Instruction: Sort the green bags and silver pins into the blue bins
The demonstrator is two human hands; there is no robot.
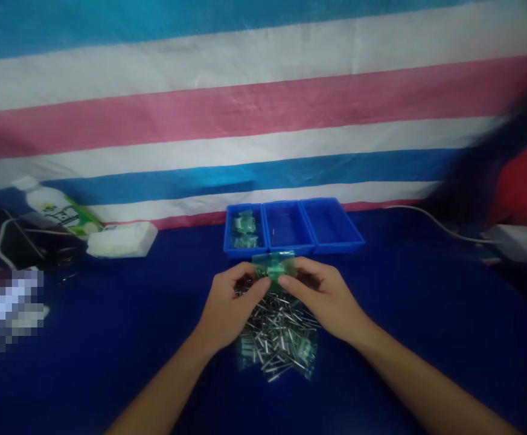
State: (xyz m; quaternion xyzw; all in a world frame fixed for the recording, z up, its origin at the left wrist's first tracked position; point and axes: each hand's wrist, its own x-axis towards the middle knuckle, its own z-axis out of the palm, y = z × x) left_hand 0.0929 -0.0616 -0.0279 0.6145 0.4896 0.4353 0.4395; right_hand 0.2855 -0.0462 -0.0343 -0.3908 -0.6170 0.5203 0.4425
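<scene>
My left hand and my right hand meet over a heap of small metal pins on the blue table. Between the fingertips of both hands is a small green clear plastic bag, held just above the heap. More green bags lie under and beside the pins. Right behind the hands stand three joined blue bins: the left bin holds a few filled green bags, the middle bin shows one thin pin, the right bin looks bare.
A white bottle with a green label lies at the back left beside a white packet. Dark cables and gear sit at the left edge. A white cord runs right to a white box. A striped tarp hangs behind.
</scene>
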